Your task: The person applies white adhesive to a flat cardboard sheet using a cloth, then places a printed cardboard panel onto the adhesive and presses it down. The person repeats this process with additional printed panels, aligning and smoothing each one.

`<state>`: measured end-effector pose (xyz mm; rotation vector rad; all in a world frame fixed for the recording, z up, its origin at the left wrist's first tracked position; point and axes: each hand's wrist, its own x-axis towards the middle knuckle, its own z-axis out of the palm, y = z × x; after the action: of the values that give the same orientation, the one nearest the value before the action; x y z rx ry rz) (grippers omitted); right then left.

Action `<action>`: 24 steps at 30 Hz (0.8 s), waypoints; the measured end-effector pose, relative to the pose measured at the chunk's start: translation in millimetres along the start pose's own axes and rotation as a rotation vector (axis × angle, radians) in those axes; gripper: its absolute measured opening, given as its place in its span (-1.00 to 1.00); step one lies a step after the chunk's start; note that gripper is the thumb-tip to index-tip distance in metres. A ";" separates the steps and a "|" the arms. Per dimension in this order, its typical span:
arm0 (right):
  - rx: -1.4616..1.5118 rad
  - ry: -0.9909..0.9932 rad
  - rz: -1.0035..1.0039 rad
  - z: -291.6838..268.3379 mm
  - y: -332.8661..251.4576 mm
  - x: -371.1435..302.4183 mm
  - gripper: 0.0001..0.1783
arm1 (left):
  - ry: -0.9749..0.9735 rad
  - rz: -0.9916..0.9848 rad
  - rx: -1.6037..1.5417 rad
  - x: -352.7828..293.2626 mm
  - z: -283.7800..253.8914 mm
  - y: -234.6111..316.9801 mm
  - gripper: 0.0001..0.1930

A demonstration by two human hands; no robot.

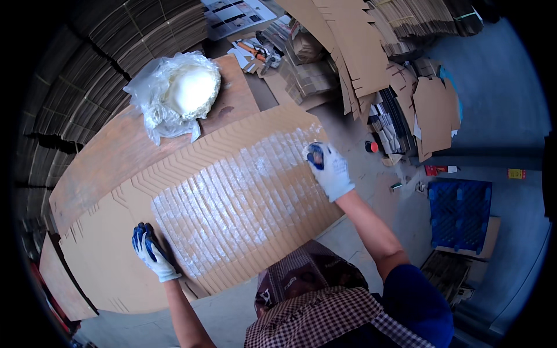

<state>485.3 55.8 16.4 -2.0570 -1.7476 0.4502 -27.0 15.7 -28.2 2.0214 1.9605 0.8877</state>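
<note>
On the counter [93, 168], fanned cardboard sheets [232, 197] with white-smeared edges lie between the gloved left hand [153, 252] and right hand [329, 169], long axis slanting from near left to far right; the 2 hands are well apart, the left just beside the near-left end, fingers loosely extended, the right at the far-right end, its grip unclear

Gloved right hand [329, 168] at streaked cardboard [232, 200], gloved left hand [154, 252] alongside, crumpled plastic [152, 87] beyond
</note>
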 end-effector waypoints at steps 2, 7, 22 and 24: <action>-0.030 -0.047 -0.144 1.8 -8.0 -18.2 -0.56 | 0.020 0.003 -0.028 0.2 2.4 0.6 -0.56; -0.156 -0.139 -0.286 8.3 -2.5 -35.0 -0.52 | 0.022 0.012 -0.051 2.3 4.4 -2.2 -0.56; -0.015 -0.125 0.168 -8.3 17.9 -47.6 -0.52 | 0.030 0.010 -0.054 -2.8 6.1 -14.7 -0.56; 0.074 -0.107 0.100 -5.7 3.0 -66.1 -0.52 | 0.032 0.011 -0.044 -3.8 6.5 -12.1 -0.58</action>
<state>479.8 -10.4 19.0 -2.1093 -1.6656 0.6561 -33.6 15.1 -40.8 2.0076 1.9310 0.9621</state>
